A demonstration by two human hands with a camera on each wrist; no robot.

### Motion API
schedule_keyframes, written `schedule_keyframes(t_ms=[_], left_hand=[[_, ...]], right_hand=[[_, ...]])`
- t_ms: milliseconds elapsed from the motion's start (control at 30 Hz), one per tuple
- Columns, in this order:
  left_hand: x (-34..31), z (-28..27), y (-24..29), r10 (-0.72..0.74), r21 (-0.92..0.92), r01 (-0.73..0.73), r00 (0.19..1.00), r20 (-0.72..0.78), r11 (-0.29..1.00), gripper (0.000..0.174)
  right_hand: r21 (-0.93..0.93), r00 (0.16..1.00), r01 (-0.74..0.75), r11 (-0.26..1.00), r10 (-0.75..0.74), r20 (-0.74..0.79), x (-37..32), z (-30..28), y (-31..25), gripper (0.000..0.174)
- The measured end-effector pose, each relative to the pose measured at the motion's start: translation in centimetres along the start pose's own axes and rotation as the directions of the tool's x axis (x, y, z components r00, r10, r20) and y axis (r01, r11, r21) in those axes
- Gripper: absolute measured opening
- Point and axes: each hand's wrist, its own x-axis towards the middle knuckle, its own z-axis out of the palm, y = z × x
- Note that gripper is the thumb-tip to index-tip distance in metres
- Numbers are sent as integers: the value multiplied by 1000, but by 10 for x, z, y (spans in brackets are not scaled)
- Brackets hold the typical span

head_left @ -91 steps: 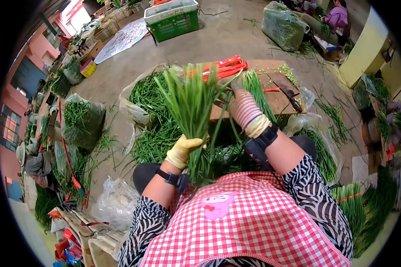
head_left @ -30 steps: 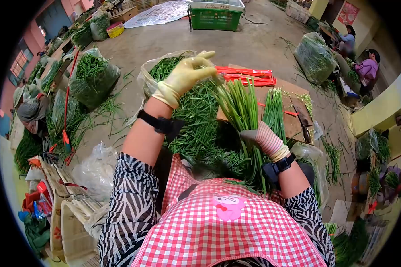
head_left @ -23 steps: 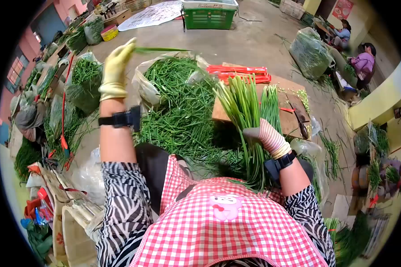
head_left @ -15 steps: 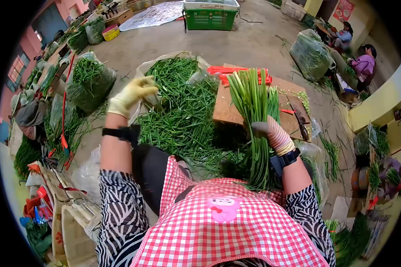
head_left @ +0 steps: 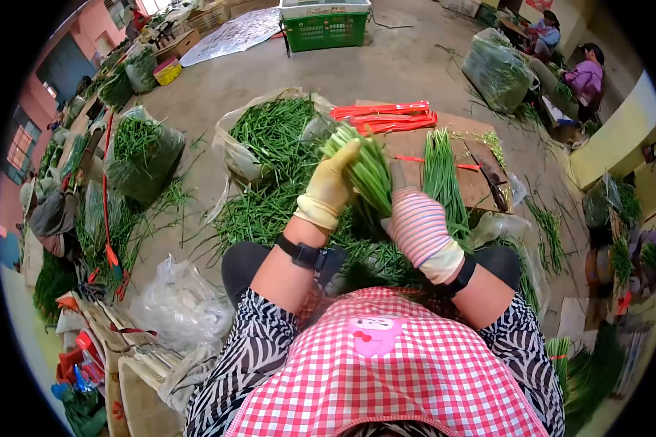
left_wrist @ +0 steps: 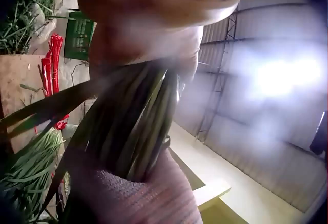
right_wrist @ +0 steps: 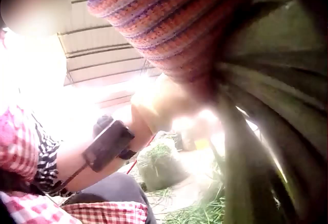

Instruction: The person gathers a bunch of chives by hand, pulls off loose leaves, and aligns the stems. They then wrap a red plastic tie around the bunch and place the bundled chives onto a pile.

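A bunch of garlic chives [head_left: 369,175] is held between both hands, its pale cut ends pointing up and away over the near edge of the board. My left hand [head_left: 324,191], in a yellow glove, grips it near those ends. Lower down, my right hand [head_left: 423,231], in a striped knit glove, wraps round the leafy part. In the left wrist view the chive leaves [left_wrist: 133,124] run from one glove to the other, with some splaying sideways. A second, neat bunch of chives [head_left: 439,175] lies on the wooden board [head_left: 408,149] just beyond my right hand.
Red ties [head_left: 386,116] and a dark-bladed knife [head_left: 488,175] lie on the board. Left of it, loose chive leaves [head_left: 270,218] are heaped at an open plastic bag [head_left: 233,149]. A green crate [head_left: 324,33] stands ahead; stuffed bags [head_left: 497,73] and seated people are at right.
My left hand pulled a few leaves away to the left and came back without them, now gripping the bunch's upper end. The bunch has tilted leftward, with the right hand still on it.
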Motion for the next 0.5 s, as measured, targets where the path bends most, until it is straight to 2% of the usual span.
schedule_keyframes(t_ms=[67,100,200,233,333,367,400,500], left_hand=[[2,-15,1,-44,-9,44,999,3,999,44],[2,-25,0,-69,13,69,998,9,998,47],[-5,-9,0,-12,0,12,997,80,1000,44],[-9,-12,-3,-16,4,16,1000,22,1000,37],[-17,-23,-6,-65,86,61,997,50,994,29],[-17,-20,-4,-42,189,30,997,60,982,28],[-17,-18,-2,-54,181,40,996,71,983,29],[-17,-17,-3,-68,120,57,994,85,991,29]], right_hand=[[-7,998,-3,1000,4,59,-7,-3,-6,98],[46,988,-30,999,23,152,-8,-9,-9,99],[344,988,98,934,-133,79,-14,3,6,102],[470,986,91,878,-146,82,-18,-5,6,78],[668,985,27,743,-135,110,-4,11,29,52],[756,992,-54,653,-49,114,-1,17,31,45],[742,985,-112,661,-23,170,10,25,40,45],[659,984,-132,741,18,177,20,14,42,44]])
